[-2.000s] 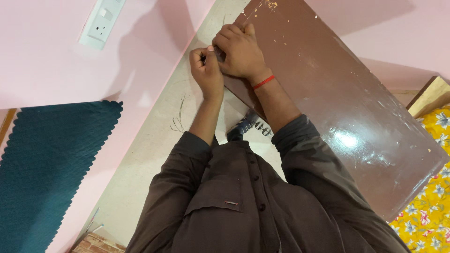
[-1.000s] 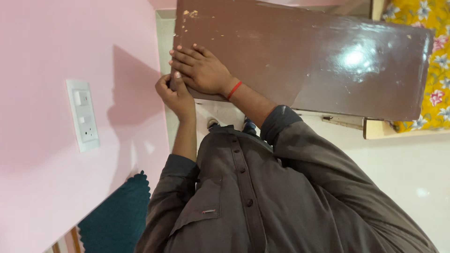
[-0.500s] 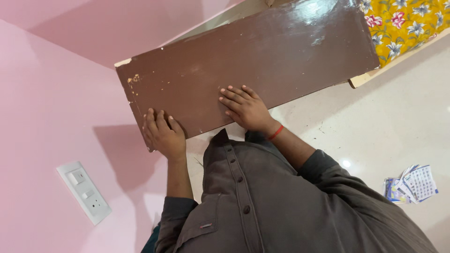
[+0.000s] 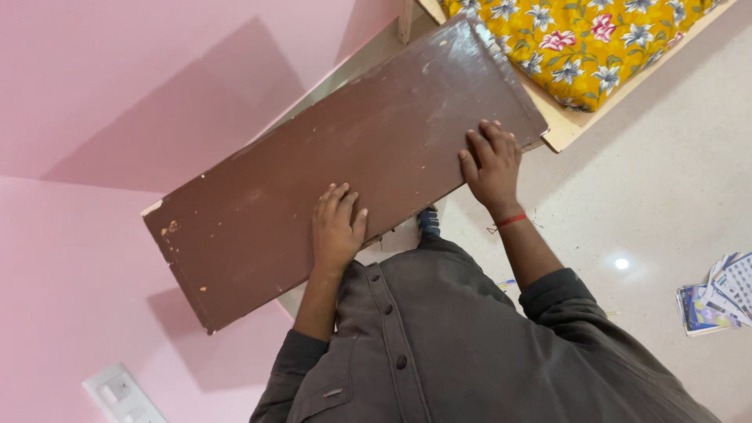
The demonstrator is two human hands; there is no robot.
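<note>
A white wall switch [image 4: 117,395] sits at the lower left on the pink wall [image 4: 94,94]. The long brown board [image 4: 337,168] slants up from there towards the flowered yellow cloth [image 4: 595,47] (its paint is chipped near the low end). The left hand [image 4: 337,227] lies flat on the board's near edge, fingers spread. The right hand [image 4: 492,166] presses flat near the upper end, a red thread [image 4: 509,222] at the wrist. Papers [image 4: 717,294] lie on the floor [image 4: 666,180], far right.

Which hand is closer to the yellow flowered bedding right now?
Right. The right hand lies flat at the brown board end beside the yellow flowered bedding; the left hand presses mid-board, farther away.
</note>
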